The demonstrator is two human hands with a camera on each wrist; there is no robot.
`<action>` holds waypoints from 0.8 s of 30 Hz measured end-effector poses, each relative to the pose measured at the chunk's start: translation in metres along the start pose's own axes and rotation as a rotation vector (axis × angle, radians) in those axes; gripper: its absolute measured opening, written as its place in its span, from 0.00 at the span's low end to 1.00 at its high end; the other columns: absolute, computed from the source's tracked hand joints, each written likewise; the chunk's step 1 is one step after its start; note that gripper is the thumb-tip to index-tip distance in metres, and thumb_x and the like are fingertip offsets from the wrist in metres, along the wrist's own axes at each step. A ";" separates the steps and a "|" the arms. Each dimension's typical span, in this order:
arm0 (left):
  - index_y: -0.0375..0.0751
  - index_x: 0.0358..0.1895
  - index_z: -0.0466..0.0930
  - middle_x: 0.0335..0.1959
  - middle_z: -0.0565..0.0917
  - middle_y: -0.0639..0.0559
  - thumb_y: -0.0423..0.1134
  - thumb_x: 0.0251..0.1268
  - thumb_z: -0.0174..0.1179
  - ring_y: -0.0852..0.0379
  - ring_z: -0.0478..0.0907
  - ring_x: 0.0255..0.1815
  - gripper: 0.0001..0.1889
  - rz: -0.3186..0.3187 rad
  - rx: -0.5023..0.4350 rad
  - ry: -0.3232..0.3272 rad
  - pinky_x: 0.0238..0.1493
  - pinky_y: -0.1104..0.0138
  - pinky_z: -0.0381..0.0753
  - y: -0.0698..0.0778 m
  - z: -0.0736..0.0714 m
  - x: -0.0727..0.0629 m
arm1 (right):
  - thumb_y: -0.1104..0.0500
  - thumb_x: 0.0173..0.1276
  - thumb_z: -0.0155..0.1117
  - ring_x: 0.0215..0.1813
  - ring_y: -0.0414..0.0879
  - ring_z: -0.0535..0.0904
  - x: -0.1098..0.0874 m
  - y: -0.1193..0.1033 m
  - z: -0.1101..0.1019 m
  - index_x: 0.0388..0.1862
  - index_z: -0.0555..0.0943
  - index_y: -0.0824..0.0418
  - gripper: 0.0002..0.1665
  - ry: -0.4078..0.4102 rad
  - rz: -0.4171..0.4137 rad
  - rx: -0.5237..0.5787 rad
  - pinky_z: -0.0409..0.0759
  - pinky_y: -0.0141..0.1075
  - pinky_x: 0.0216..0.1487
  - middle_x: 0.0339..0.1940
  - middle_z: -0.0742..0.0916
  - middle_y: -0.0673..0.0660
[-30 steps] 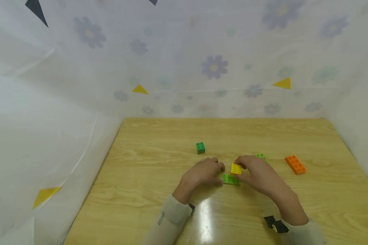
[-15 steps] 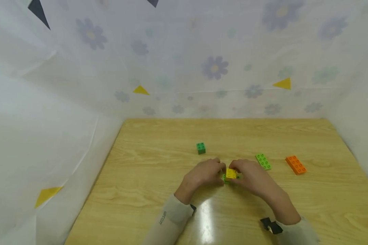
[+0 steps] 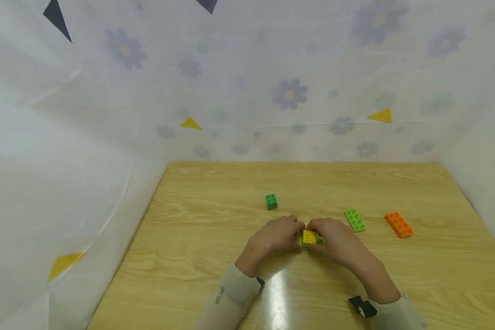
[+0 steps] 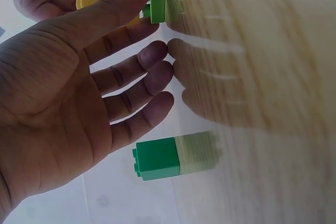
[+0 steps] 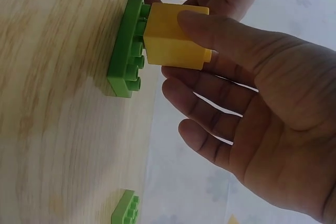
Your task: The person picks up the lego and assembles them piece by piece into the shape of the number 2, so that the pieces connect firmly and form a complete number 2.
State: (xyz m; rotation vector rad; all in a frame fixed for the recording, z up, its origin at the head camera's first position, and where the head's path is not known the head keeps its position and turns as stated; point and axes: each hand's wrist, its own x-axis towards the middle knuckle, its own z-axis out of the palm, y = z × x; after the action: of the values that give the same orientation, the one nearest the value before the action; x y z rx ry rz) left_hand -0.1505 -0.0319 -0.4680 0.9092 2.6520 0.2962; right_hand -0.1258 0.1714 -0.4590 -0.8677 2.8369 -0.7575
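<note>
My right hand (image 3: 337, 239) pinches a yellow toy brick (image 5: 170, 32) between thumb and fingers. The brick stands over one end of a light green flat brick (image 5: 125, 51), at its stud tops; studs still show between the two in the right wrist view. My left hand (image 3: 274, 237) holds the end of that flat brick between thumb and index finger, its other fingers spread loosely near the tabletop. From the head view, the hands and yellow brick cover most of the flat brick. A dark green square brick (image 4: 157, 158) stands beyond my left hand.
A second light green flat brick (image 3: 355, 220) lies right of my right hand, with an orange brick (image 3: 398, 225) farther right. All rest on the wooden table (image 3: 214, 192). White sheeting with flowers (image 3: 289, 94) hangs behind and at the sides.
My right hand has moved left and down with the yellow brick, from above the flat brick onto its left end. The left hand has closed in slightly on the flat brick.
</note>
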 end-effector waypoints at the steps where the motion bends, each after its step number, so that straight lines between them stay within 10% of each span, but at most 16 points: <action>1: 0.49 0.59 0.83 0.44 0.78 0.58 0.47 0.68 0.75 0.64 0.74 0.38 0.20 0.001 -0.002 0.001 0.40 0.72 0.77 0.000 0.000 0.000 | 0.58 0.60 0.85 0.41 0.45 0.84 0.000 0.000 0.000 0.44 0.87 0.56 0.16 0.001 -0.002 0.001 0.83 0.45 0.42 0.38 0.88 0.46; 24: 0.50 0.64 0.83 0.45 0.77 0.59 0.47 0.67 0.75 0.64 0.72 0.39 0.24 -0.013 -0.002 0.026 0.41 0.72 0.76 0.001 0.007 0.003 | 0.57 0.59 0.85 0.42 0.45 0.85 0.001 -0.001 0.008 0.46 0.89 0.57 0.18 0.047 -0.032 -0.041 0.83 0.45 0.43 0.42 0.90 0.49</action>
State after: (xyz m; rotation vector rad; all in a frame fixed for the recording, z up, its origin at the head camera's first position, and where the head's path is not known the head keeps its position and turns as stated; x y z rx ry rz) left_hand -0.1499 -0.0288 -0.4749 0.8925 2.6801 0.3102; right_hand -0.1249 0.1666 -0.4659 -0.9149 2.8953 -0.7358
